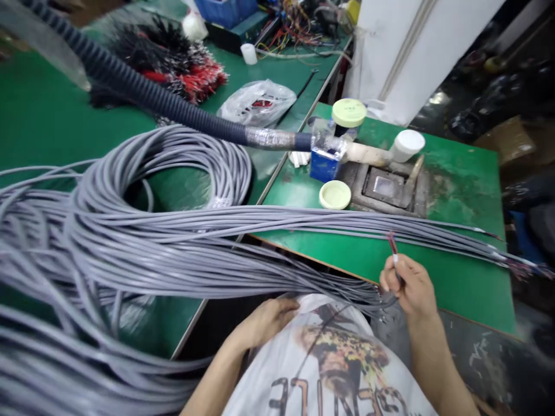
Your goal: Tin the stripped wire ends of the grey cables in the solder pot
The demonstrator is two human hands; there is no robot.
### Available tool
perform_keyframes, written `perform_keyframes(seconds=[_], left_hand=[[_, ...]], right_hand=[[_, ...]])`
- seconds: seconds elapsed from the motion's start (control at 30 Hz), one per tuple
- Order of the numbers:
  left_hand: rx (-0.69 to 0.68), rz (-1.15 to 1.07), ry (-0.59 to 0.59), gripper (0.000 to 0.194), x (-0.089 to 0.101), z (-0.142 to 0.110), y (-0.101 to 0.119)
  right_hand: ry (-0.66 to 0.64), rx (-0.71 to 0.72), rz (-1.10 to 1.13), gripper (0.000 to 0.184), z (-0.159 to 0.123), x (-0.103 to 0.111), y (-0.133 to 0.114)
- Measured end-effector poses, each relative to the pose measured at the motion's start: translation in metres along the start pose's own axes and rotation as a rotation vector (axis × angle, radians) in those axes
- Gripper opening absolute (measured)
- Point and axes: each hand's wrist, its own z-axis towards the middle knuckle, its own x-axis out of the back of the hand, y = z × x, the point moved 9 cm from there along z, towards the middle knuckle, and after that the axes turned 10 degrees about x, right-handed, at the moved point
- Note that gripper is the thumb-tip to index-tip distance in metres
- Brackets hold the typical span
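As the right hand (411, 289), fingers (390, 277) closed, pinches a red wire (392, 245) from fanned grey cables (217, 231) above a green counter (455, 300), left hand (269, 323) lying open against them, one hard tug could drag the heavy coil (173, 167) and snarl the strands.

1. A coil of cable (160, 167) lies on the bench (39, 115) to my left.
2. A cable bundle (303, 231) runs from it rightward across the table (455, 289) before me.
3. Behind that bundle, on the table, sits a solder pot (385, 188), with a lid (335, 195) on its left.
4. Behind the coil, on the bench, lies a plastic bag (255, 104).
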Motion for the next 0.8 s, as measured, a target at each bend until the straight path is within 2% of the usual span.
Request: perform_keyframes(seconds=[0.03,0.1,0.23,0.43,0.57,0.67,0.8], left_hand=[[-0.040,0.054,-0.128,0.020,-0.010,-0.004,0.011],[-0.115,0.007,-0.168,0.026,-0.013,-0.006,0.038],[-0.291,-0.268,-0.159,0.020,-0.023,0.009,0.098],[-0.457,-0.252,-0.111,0.015,-0.064,0.030,0.157],[-0.567,-0.214,0.006,0.013,-0.075,0.031,0.177],[-0.612,-0.255,0.090,0.012,-0.075,0.033,0.181],[-0.619,-0.313,0.144,0.008,-0.071,0.036,0.180]], right_hand=[[-0.008,-0.006,0.006,0.022,-0.003,-0.003,0.001],[-0.023,-0.009,0.018,0.024,-0.009,-0.008,0.002],[-0.038,0.003,0.062,0.025,-0.020,-0.016,0.002],[-0.057,-0.006,0.188,0.028,-0.027,-0.025,0.000],[-0.061,-0.034,0.277,0.029,-0.028,-0.030,0.000],[-0.055,-0.036,0.285,0.030,-0.028,-0.032,0.000],[-0.050,-0.043,0.279,0.030,-0.029,-0.034,-0.001]])
